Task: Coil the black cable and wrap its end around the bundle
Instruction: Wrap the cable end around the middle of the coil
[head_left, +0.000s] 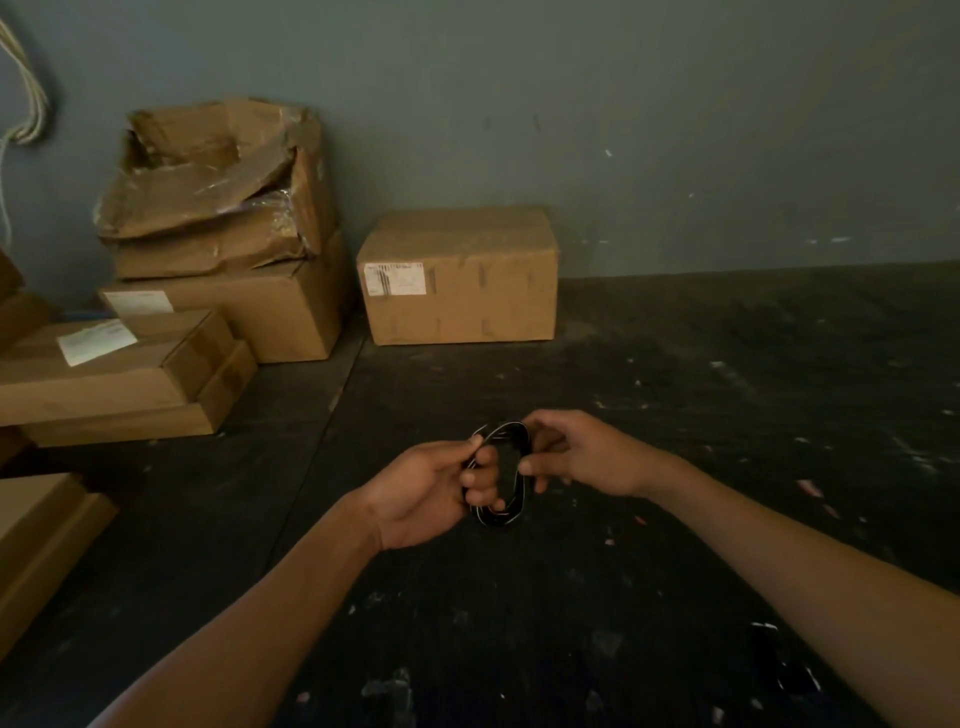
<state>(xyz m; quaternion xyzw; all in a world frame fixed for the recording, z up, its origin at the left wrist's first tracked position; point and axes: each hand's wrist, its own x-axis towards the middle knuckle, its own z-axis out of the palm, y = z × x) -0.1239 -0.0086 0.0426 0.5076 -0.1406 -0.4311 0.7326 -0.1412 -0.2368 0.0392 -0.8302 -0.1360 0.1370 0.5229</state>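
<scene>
Both hands hold the black cable, already a small oval coil at centre above the dark bench. My left hand grips its 9 o'clock side to keep the loops together; my right hand pinches the 3 o'clock side, I think for wrapping the end.

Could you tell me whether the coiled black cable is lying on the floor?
No, the black cable is held up between the left hand and right hand.
</scene>
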